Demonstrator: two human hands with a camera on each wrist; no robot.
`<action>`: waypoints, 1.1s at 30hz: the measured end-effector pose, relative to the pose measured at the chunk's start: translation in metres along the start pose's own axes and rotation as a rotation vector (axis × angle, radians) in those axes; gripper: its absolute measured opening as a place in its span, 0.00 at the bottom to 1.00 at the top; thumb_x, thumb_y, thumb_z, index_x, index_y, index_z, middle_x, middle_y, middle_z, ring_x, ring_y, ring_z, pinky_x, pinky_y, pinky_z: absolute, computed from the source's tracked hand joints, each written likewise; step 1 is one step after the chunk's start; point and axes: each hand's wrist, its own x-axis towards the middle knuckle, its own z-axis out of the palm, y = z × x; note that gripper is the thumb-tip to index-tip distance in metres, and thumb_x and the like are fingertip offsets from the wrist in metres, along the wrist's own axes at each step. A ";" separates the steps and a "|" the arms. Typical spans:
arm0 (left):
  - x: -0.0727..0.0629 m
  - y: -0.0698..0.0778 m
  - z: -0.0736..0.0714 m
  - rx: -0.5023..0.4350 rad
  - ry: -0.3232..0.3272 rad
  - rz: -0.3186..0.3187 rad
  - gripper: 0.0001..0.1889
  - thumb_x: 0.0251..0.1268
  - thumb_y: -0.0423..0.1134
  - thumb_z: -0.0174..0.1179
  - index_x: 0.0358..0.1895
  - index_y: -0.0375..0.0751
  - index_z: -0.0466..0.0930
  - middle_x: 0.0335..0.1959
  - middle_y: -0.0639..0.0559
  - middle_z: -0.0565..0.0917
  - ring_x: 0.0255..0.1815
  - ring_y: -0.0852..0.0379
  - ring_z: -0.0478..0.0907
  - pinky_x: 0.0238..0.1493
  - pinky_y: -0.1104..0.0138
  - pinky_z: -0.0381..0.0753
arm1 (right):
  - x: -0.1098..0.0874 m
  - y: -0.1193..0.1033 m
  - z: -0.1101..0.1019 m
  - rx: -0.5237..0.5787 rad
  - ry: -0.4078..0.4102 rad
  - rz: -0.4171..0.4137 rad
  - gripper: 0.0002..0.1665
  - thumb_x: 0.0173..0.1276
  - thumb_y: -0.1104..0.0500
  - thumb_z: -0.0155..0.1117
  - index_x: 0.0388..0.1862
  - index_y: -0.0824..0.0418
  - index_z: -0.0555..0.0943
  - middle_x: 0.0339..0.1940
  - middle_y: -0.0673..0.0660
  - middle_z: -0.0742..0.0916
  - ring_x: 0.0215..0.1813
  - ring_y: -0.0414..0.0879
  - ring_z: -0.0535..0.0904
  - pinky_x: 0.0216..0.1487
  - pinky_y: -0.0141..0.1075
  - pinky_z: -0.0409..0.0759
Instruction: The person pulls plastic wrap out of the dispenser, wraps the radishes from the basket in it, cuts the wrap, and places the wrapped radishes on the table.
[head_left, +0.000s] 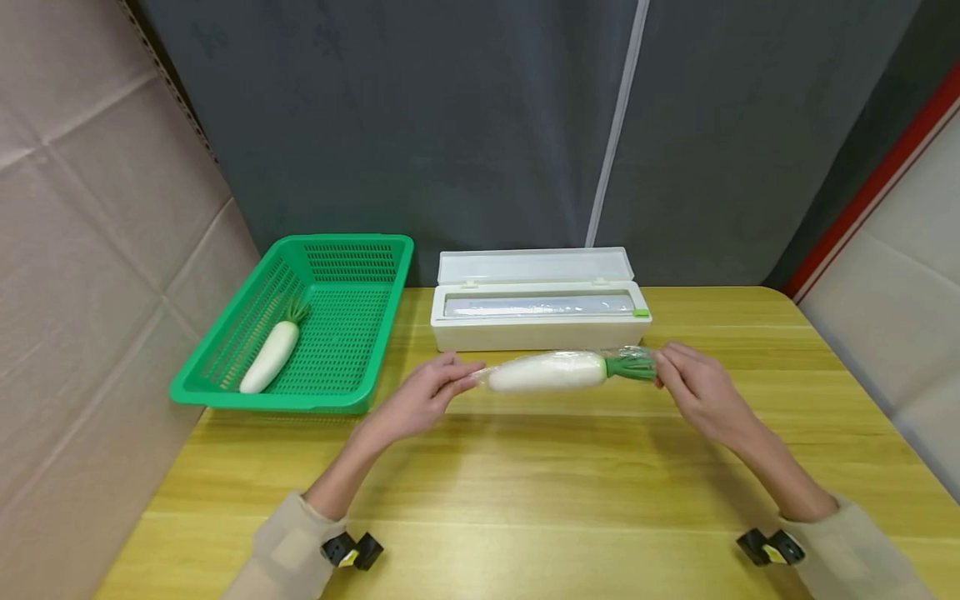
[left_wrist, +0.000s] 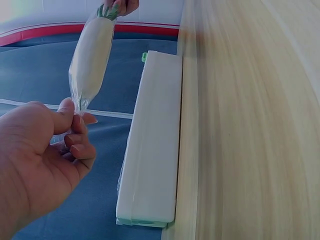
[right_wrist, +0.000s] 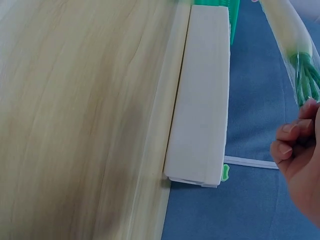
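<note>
A white radish (head_left: pixel 551 372) with green stalks, wrapped in clear plastic film, is held level above the table between both hands. At its root end, my left hand (head_left: pixel 426 393) pinches the gathered film between thumb and fingers; the left wrist view shows the film twisted narrow beside the left thumb (left_wrist: pixel 64 116). My right hand (head_left: pixel 701 392) grips the film at the stalk end, where the green stalks (right_wrist: pixel 306 80) run down to the curled fingers. Just behind the radish stands a white cling film box (head_left: pixel 540 335), its lid raised and a film roll (head_left: pixel 538 306) inside.
A green plastic basket (head_left: pixel 386 350) sits at the left of the wooden table (head_left: pixel 525 500), with one unwrapped white radish (head_left: pixel 272 357) in it. A small green slider (head_left: pixel 641 313) is at the box's right end. Behind the table hangs a dark grey cloth (head_left: pixel 420 125).
</note>
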 end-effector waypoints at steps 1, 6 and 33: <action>-0.001 0.001 0.000 -0.005 0.012 0.000 0.18 0.77 0.33 0.54 0.64 0.29 0.78 0.31 0.52 0.73 0.29 0.59 0.65 0.31 0.67 0.69 | 0.000 0.000 0.000 0.003 0.000 0.005 0.18 0.78 0.68 0.51 0.27 0.55 0.75 0.26 0.44 0.74 0.24 0.34 0.64 0.24 0.26 0.64; -0.002 0.003 0.001 -0.098 0.089 -0.001 0.17 0.78 0.34 0.54 0.62 0.32 0.80 0.34 0.53 0.75 0.30 0.58 0.67 0.31 0.67 0.70 | 0.000 -0.001 0.002 0.051 0.013 0.025 0.19 0.79 0.68 0.50 0.25 0.55 0.71 0.23 0.43 0.71 0.22 0.34 0.62 0.22 0.27 0.61; -0.006 0.001 -0.002 0.056 0.382 0.058 0.09 0.51 0.28 0.76 0.38 0.40 0.92 0.28 0.56 0.85 0.29 0.62 0.79 0.31 0.69 0.81 | 0.001 0.000 -0.017 0.433 -0.154 0.405 0.07 0.73 0.64 0.65 0.40 0.68 0.86 0.26 0.56 0.87 0.27 0.46 0.81 0.31 0.32 0.81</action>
